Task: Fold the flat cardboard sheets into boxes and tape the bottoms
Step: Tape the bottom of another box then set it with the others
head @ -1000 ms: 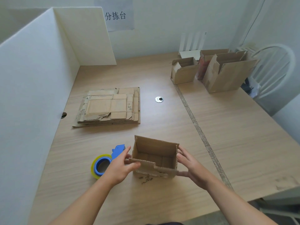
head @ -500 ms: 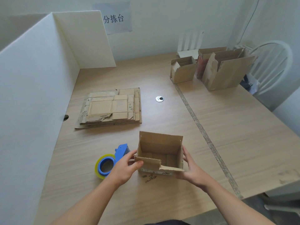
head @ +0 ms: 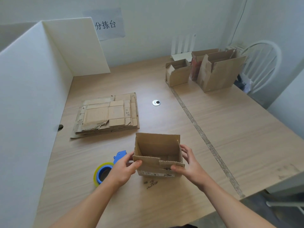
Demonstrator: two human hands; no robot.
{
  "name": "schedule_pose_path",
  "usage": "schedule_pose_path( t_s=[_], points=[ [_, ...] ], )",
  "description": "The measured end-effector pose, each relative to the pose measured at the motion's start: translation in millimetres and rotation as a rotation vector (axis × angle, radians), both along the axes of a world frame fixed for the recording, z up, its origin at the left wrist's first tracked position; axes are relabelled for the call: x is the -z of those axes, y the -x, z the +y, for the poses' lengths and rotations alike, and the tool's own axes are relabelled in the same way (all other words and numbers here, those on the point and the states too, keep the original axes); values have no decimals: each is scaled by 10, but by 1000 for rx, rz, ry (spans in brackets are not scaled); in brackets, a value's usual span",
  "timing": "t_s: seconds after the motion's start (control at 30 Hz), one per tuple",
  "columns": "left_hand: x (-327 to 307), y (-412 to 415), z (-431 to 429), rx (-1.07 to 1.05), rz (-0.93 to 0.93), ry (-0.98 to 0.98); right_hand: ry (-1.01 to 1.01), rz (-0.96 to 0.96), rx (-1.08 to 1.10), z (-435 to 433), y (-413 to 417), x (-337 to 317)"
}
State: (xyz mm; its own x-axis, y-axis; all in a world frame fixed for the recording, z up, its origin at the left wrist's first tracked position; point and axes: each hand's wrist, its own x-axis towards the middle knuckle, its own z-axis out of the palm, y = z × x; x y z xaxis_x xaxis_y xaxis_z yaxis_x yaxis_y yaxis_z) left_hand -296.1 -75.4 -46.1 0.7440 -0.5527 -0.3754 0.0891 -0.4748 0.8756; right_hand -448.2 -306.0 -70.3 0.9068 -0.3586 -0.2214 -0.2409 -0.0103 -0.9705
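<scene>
A small brown cardboard box [head: 158, 145] stands open-side up near the front of the wooden table [head: 230, 129]. My left hand [head: 123, 170] grips its left near corner, thumb on the front wall. My right hand [head: 190, 165] holds the right side, thumb on the front wall and fingers along the right wall. A stack of flat cardboard sheets [head: 107, 114] lies further back on the left. A blue tape dispenser with a yellowish roll [head: 105, 171] lies just left of my left hand.
Three folded boxes [head: 212, 71] stand at the far right of the table. A white partition [head: 29, 96] walls the left side. A metal grommet [head: 156, 102] sits mid-table. A white chair [head: 263, 63] stands beyond the right edge. Small cardboard scraps [head: 151, 183] lie before the box.
The box has been turned upright and squared up, its opening now facing up. Both hands shifted with it and keep hold of its sides.
</scene>
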Motion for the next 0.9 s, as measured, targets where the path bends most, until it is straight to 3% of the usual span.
schedule_pose_path(
  t_s=[0.17, 0.3, 0.73, 0.9],
  points=[
    [-103, 3, -142, 44, -229, 27, -11, -1, 53, -59, 44, -29],
    [-129, 2, -263, 214, -488, 24, -47, 1, 114, -98, 20, -72],
    [-137, -49, -123, 128, -522, 94, -118, 22, 52, -169, -145, -70],
    [-238, -80, -160, 16, -420, 122, -36, 15, -12, -166, -109, -124]
  ],
)
